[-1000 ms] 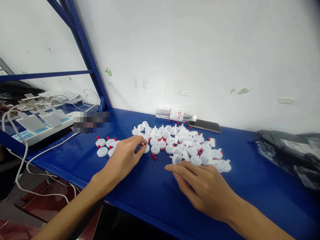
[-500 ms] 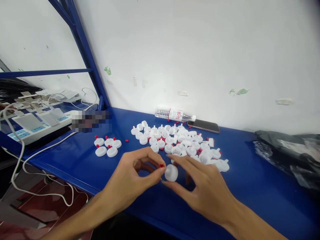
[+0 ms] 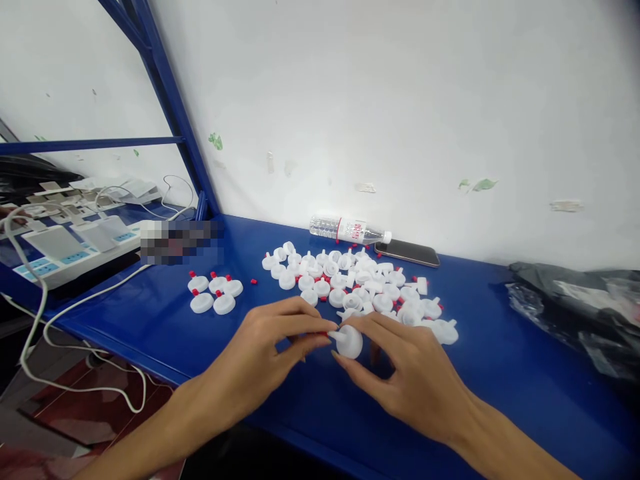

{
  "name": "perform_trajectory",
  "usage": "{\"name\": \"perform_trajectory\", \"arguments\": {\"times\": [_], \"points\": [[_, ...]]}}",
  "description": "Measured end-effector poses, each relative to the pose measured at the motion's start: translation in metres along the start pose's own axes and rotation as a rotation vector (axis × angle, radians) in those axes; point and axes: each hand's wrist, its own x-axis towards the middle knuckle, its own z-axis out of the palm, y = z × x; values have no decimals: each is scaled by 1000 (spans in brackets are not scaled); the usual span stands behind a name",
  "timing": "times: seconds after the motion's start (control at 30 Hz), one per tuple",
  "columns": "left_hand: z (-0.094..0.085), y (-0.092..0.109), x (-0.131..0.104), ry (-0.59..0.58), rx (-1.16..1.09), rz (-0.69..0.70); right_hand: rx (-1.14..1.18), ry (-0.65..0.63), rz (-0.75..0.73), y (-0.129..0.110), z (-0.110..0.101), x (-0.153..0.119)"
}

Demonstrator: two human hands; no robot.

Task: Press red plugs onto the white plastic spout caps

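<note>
Between the fingers of my right hand (image 3: 405, 373) is a white plastic nozzle cap (image 3: 349, 342), its thin spout pointing left. My left hand (image 3: 280, 347) pinches a small red tip cap (image 3: 326, 334) at the end of that spout; whether it is seated on it I cannot tell. Just beyond my hands spreads a pile of white nozzle caps (image 3: 331, 268) with red tip caps scattered among them. Left of the pile stands a small group of white nozzle caps with red tips (image 3: 225, 304). One loose red tip cap (image 3: 254, 281) lies between the two groups.
A clear water bottle (image 3: 327, 227) lies by the wall, beside a dark phone (image 3: 410, 253). Dark plastic bags (image 3: 560, 293) rest at the right. On the left are a white power strip (image 3: 60, 267), trailing cables (image 3: 95, 297) and a blue metal frame (image 3: 173, 100).
My left fingers have straightened and brought the red tip cap to the spout. The white nozzle cap has shifted slightly right, and its spout has swung to point left.
</note>
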Motion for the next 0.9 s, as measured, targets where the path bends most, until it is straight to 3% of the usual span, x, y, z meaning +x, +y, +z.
{"name": "perform_trajectory", "arguments": {"times": [0.1, 0.37, 0.5, 0.7, 0.8, 0.9], "points": [[7, 0, -2, -46, -40, -5, -24, -16, -45, -3, 1, -1], [3, 1, -3, -2, -34, -5, -75, -3, -18, -5, -1, 2], [4, 2, -3, -87, 5, 16, -77, -4, -66, -4, 1, 1], [4, 5, -4, -157, -28, -62, -60, -62, -88, -2, 2, -2], [-2, 8, -1, -159, 36, -56, -61, -80, -97, -2, 1, -4], [-19, 5, 3, -82, 224, -20, -50, -79, -66, -4, -1, -4]]}}
